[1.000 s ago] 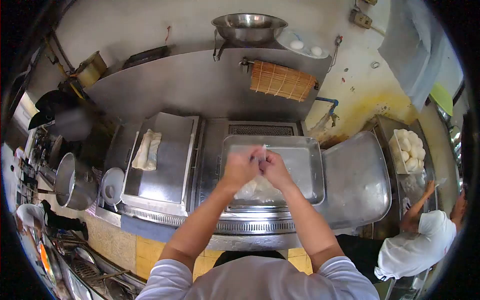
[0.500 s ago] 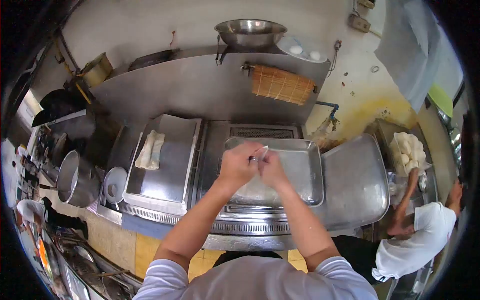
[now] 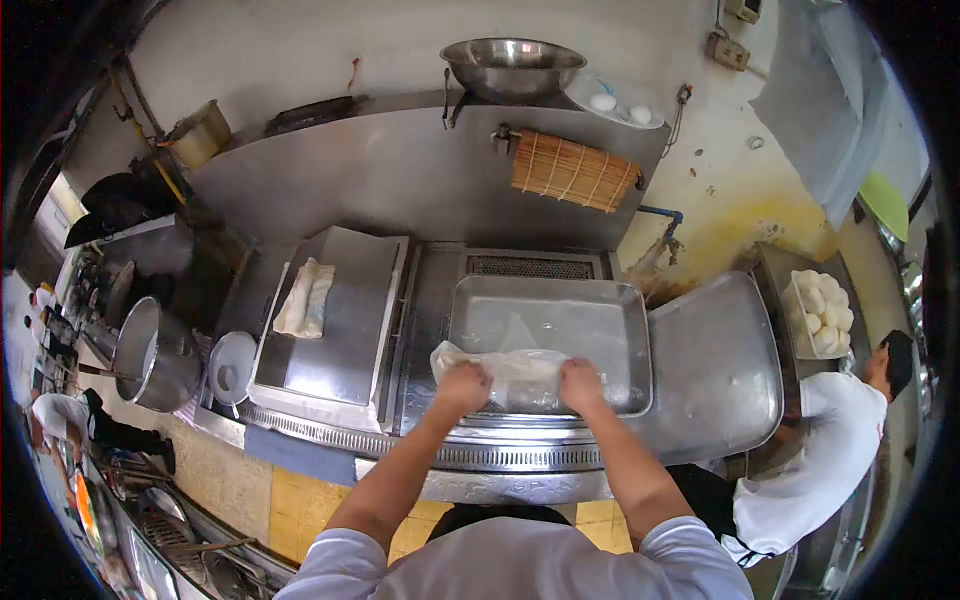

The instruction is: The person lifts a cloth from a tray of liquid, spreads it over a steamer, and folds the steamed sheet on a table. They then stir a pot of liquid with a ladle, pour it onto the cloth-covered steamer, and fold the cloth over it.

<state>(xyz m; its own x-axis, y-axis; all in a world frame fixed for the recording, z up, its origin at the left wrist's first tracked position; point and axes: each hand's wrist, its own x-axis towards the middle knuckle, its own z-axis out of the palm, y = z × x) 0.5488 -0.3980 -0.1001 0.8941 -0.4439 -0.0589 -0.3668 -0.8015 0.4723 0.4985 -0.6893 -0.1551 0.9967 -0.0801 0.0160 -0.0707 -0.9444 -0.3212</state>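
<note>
A limp, whitish, partly see-through sheet (image 3: 522, 366) stretches sideways between my two hands, bunched into a band over the near half of a shallow metal tray (image 3: 642, 340). My left hand (image 3: 466, 386) is closed on its left part, and a loose end flops out beyond the fist. At the other end, my right hand (image 3: 580, 385) grips it in a fist near the tray's right side. The tray's bottom looks wet and shiny. On a metal sheet to the left (image 3: 335, 365) lies a folded white strip (image 3: 306, 298), well away from both hands.
A second metal tray (image 3: 715, 370) leans beside the first on the right. Past it, a co-worker in a white shirt (image 3: 815, 460) bends near a container of round white pieces (image 3: 822, 315). A pot (image 3: 155, 355) and a round lid (image 3: 232, 368) stand left. A steel bowl (image 3: 512, 68) sits on the ledge.
My hands have come down and spread apart, from close together above the tray to the sheet's two ends. The sheet now shows stretched out. The co-worker's arm has drawn back from the container.
</note>
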